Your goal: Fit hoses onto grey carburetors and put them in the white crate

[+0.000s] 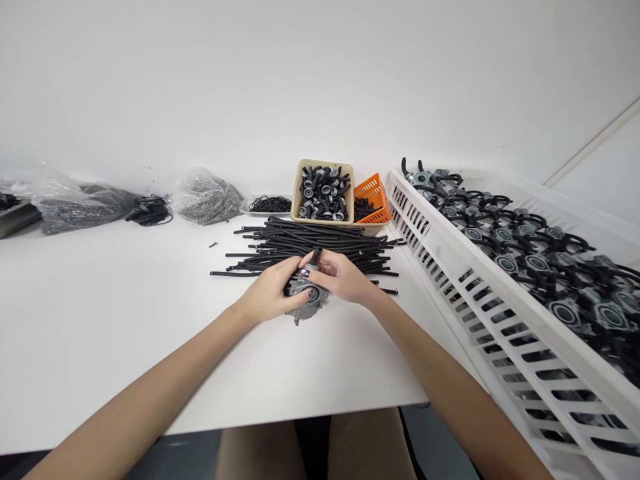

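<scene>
Between both hands, just above the white table, is a grey metal carburetor with a short black rubber piece sticking up from its top. My left hand grips its left side, thumb across the front. From the right, my right hand has its fingers closed around the upper part, by the black piece. Its fingertips are partly hidden behind the part. Directly behind the hands lies a loose pile of black rubber hoses.
A white slatted crate full of carburetors stands on the right. At the back are a beige bin of capped black parts, an orange basket, a tray of thin black rings and plastic bags of small grey parts.
</scene>
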### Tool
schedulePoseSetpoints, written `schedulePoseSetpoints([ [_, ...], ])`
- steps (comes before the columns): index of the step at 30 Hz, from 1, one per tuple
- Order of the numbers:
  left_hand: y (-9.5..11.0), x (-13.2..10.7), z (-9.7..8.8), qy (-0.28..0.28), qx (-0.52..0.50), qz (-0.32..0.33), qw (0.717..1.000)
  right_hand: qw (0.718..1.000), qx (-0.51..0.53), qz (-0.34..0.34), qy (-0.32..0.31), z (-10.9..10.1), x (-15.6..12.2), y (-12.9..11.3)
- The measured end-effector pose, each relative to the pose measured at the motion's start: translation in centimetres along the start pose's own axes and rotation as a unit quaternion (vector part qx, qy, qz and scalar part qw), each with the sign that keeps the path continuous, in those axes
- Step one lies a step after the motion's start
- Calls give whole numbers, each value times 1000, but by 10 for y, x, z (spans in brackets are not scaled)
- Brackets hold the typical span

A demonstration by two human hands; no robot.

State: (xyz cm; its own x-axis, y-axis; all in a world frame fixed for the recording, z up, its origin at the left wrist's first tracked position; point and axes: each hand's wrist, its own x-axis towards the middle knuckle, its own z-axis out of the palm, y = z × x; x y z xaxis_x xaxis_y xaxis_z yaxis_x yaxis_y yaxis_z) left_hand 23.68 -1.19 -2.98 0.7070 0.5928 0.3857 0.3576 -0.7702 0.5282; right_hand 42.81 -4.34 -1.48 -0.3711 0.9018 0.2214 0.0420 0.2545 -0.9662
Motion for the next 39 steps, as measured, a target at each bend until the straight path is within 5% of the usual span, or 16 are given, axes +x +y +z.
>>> schedulePoseSetpoints([
  [20,10,0,-4,-1,12,5,1000,999,3,46,-4,-5,-1,-2],
  [27,6,-1,-3,11,25,23,999,996,51,36,-63,-10,-2,-13],
  [33,6,-1,-3,6,27,26,999,996,66,59,0,-8,-1,-3],
  [39,5,-1,-3,5,22,22,999,992,98,49,-57,-12,-3,-13],
])
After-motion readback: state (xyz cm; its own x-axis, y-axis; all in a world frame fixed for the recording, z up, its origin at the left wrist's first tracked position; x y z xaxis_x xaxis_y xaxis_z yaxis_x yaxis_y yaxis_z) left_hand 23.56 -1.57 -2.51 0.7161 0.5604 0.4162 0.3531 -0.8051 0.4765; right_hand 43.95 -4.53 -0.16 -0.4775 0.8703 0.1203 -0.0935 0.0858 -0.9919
